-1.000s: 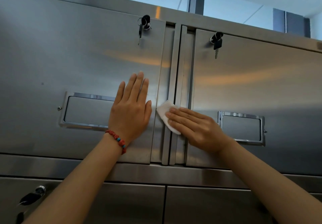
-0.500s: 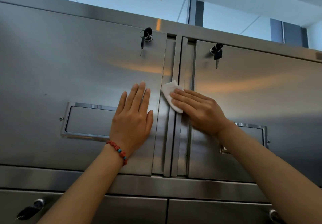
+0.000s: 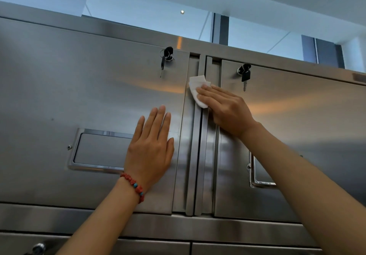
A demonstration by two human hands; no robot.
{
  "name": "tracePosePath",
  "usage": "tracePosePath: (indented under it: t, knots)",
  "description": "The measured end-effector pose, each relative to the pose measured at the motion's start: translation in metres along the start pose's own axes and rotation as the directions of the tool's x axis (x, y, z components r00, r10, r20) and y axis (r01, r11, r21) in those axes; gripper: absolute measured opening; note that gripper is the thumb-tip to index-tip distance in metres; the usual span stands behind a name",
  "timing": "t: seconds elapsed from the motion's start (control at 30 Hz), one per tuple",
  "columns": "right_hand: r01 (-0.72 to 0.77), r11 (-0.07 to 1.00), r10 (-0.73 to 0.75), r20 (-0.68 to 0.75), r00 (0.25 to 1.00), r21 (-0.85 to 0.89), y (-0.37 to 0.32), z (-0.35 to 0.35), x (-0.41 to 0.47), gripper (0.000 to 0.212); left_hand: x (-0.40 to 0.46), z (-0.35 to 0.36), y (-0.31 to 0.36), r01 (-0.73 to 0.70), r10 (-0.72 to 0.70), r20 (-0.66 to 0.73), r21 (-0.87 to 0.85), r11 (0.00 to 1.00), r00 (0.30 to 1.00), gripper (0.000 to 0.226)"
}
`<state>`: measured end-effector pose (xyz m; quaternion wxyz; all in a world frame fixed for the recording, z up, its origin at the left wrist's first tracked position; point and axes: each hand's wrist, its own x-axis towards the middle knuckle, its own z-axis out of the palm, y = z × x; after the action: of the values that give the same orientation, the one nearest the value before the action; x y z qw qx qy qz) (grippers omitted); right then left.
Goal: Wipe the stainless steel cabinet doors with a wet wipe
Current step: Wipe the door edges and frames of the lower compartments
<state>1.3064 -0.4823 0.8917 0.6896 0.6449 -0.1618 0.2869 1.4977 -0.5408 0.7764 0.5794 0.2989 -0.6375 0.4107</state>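
Two stainless steel cabinet doors fill the view: the left door (image 3: 83, 96) and the right door (image 3: 297, 120), meeting at vertical handle strips (image 3: 199, 155) in the middle. My right hand (image 3: 225, 110) presses a folded white wet wipe (image 3: 197, 90) with straight fingers against the upper part of the strips. My left hand (image 3: 151, 147) lies flat on the left door, fingers pointing up, a red bead bracelet on its wrist.
A key hangs in the left door's lock (image 3: 167, 56), another in the right door's lock (image 3: 244, 74). Each door has a recessed label frame (image 3: 95, 149). Lower cabinet doors (image 3: 237, 248) begin below a horizontal rail. The ceiling shows above the cabinet top.
My right hand has slid the wipe upward along the middle strips, from mid-height to near the locks. The left hand stays flat on the left door. The view has tilted upward.
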Motion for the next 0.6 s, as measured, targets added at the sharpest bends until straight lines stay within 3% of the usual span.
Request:
tracePosePath:
  t: [0.6]
  knots:
    - [-0.115, 0.993, 0.115, -0.012, 0.993, -0.018, 0.003, 0.010, 0.010, 0.031, 0.000, 0.002, 0.000, 0.006, -0.006, 0.003, 0.004, 1.000, 1.000, 0.055]
